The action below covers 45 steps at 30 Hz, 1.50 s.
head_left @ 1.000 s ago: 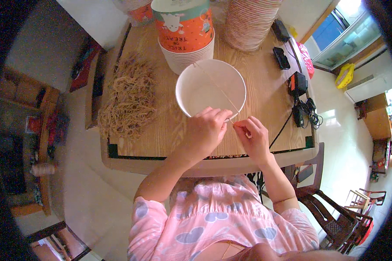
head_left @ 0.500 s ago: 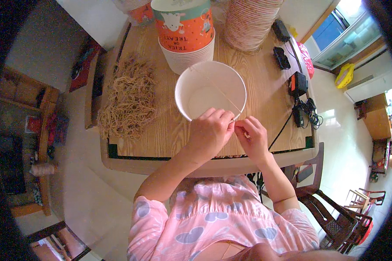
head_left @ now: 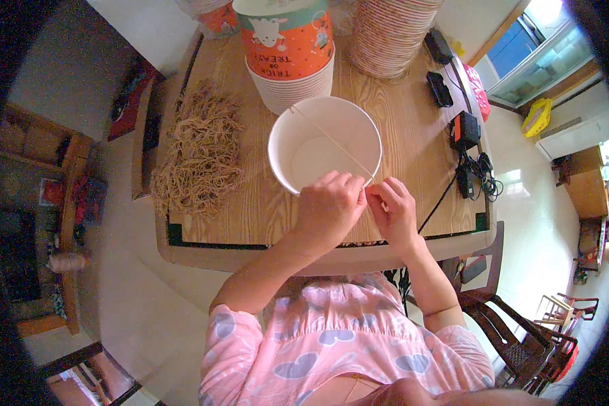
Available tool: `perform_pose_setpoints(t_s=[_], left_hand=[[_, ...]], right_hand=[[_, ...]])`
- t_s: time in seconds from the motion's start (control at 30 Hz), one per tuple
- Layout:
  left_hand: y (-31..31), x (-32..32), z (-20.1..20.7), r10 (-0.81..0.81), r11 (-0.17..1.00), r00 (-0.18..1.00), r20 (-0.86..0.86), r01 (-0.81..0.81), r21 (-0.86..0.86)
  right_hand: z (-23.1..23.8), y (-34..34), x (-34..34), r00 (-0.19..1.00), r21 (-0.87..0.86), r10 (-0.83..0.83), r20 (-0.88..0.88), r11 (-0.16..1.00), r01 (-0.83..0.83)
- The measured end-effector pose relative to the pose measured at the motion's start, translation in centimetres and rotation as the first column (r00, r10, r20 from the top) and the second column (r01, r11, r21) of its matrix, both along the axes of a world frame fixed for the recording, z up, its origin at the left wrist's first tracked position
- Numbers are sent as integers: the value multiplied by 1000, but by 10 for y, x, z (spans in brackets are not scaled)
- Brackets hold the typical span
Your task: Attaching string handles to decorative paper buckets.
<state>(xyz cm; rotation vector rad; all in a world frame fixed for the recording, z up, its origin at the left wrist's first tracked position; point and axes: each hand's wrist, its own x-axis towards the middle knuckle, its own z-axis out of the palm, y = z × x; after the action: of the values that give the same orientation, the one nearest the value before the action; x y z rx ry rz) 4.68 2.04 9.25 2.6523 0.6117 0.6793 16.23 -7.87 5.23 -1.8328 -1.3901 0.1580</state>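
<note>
A white paper bucket (head_left: 285, 145) stands on the table in front of me, its open mouth facing up. A thin tan cord (head_left: 333, 141) runs across the mouth from the far rim to the near right rim. At that near rim my left hand (head_left: 331, 210) is closed, its fingertips pinching the cord by the bucket's edge. Close beside it, my right hand (head_left: 394, 211) has thumb and forefinger pinched together at the cord. The knot or hole between the fingertips is too small to make out.
A pile of tan cords (head_left: 199, 152) lies to the left. Behind the bucket stand a stack of orange and green printed buckets (head_left: 287, 51) and a tall leaning stack of pale buckets (head_left: 389, 34). Black adapters and cables (head_left: 468, 162) line the table's right edge. A dark wooden chair (head_left: 514, 331) is at right.
The bucket has tilted and shifted slightly left, and the cord across its mouth looks straighter. Both hands stay pinched at the near right rim, with only small finger movements.
</note>
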Motion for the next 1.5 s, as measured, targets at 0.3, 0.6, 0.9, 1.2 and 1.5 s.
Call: perform_pose_setpoints(t_s=[0.3, 0.6, 0.9, 1.2, 1.5], left_hand=[[16, -27, 12, -98, 992, 988, -116, 106, 63], [88, -50, -17, 369, 896, 880, 299, -251, -366], [100, -37, -16, 226, 759, 974, 6, -173, -627], [58, -73, -19, 240, 759, 953, 184, -66, -648], [52, -56, -18, -105, 964, 884, 457, 202, -170]], right_hand=[[6, -10, 16, 987, -111, -161, -14, 981, 158], [73, 11, 24, 978, 150, -187, 92, 974, 172], [58, 84, 38, 635, -241, 129, 762, 966, 93], [80, 60, 99, 996, -108, -52, 77, 992, 61], [89, 51, 106, 852, -284, 96, -514, 918, -275]])
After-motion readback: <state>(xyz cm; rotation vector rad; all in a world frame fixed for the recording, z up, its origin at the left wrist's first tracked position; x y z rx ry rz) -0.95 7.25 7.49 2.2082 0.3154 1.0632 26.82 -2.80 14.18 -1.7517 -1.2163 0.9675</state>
